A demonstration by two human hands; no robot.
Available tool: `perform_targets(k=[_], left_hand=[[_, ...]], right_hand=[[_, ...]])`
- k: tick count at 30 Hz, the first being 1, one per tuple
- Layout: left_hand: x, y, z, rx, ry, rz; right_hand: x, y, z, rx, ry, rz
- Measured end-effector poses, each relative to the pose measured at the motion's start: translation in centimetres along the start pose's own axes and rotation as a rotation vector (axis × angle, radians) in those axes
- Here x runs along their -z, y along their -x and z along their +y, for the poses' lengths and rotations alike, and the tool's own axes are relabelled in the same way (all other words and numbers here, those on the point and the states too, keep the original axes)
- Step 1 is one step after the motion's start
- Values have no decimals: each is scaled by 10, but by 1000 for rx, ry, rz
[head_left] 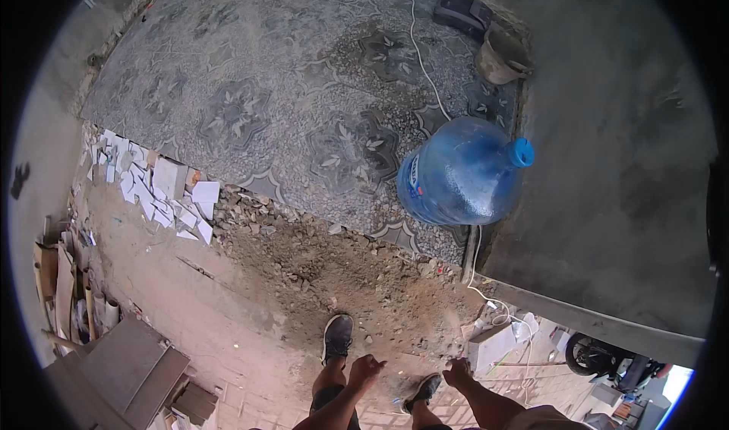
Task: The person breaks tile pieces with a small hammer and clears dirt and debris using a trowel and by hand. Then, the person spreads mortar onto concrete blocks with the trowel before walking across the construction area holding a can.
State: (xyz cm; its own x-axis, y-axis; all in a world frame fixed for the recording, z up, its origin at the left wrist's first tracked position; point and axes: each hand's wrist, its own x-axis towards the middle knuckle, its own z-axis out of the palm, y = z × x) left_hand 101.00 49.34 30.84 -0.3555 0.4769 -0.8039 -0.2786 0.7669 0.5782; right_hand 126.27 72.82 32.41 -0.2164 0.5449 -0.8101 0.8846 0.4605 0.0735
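Observation:
My left hand (pixel 367 371) hangs in front of my legs, its fingers curled; whatever it may hold is too small to make out. To its right, my right hand (pixel 459 372) is held low near a white block (pixel 491 347), fingers bent, and its grip is hard to read. Both hands are apart from each other. Ahead of them a large blue water bottle (pixel 465 173) with a blue cap stands on the patterned tile floor (pixel 288 126), against the grey wall. A white cable (pixel 420 47) runs past the bottle and down to the rubble.
Broken white tiles (pixel 156 189) and dirt (pixel 319 270) border the raised floor. A bucket (pixel 502 55) and a dark case (pixel 462 14) stand at the back right. Wood scraps and boards (pixel 125 362) lie lower left; a motorcycle (pixel 611 360) is at lower right.

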Motion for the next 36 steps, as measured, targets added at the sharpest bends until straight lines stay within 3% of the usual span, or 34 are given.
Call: perform_targets(k=[1,2,3,5,6,7,9,11,12,13,15,17,19,21,23,25,30,32,33,36], left_hand=[[8,8,-15,-106,-206,-13],[20,16,-24,-213,-414,-26],[38,30,-24,-223,-422,-31],[79,72,-23,-187,-217,35],[101,90,-21,-178,-152,55],[125,113,-13,-142,-222,-35],[160,143,-10,-19,-266,-134],[181,171,-16,66,-259,-149],[191,180,-20,304,-393,-245],[199,189,-25,546,-527,-337],[208,203,-43,545,-537,-270],[209,195,-104,608,-248,-132],[233,185,-34,707,141,-4],[267,156,16,632,241,-60],[294,128,39,183,184,52],[328,119,189,361,369,201],[376,61,319,227,277,203],[397,36,378,-139,-472,65],[392,33,413,-29,-225,253],[399,15,517,-136,-283,279]], right_hand=[[26,50,-14,-173,29,-47],[11,63,8,-185,65,-75],[-5,78,35,-204,98,-113],[36,113,22,-126,-34,-358],[53,123,11,-172,-171,-237],[71,126,3,127,-68,-66],[125,108,-43,-21,-499,95],[200,95,-92,121,-562,462],[240,88,-113,210,-629,594],[283,84,-137,123,-845,594],[342,53,-147,215,-803,867],[410,53,-164,193,-907,949],[458,35,-175,149,-1064,988],[498,10,-169,169,-1081,1057],[535,-1,-178,153,-1039,1057],[587,-27,-196,115,-1006,1006],[612,-121,-199,-47,-663,975],[642,-126,-210,-46,-726,889],[651,-127,-215,-51,-786,794],[668,-150,-203,36,-578,895]])
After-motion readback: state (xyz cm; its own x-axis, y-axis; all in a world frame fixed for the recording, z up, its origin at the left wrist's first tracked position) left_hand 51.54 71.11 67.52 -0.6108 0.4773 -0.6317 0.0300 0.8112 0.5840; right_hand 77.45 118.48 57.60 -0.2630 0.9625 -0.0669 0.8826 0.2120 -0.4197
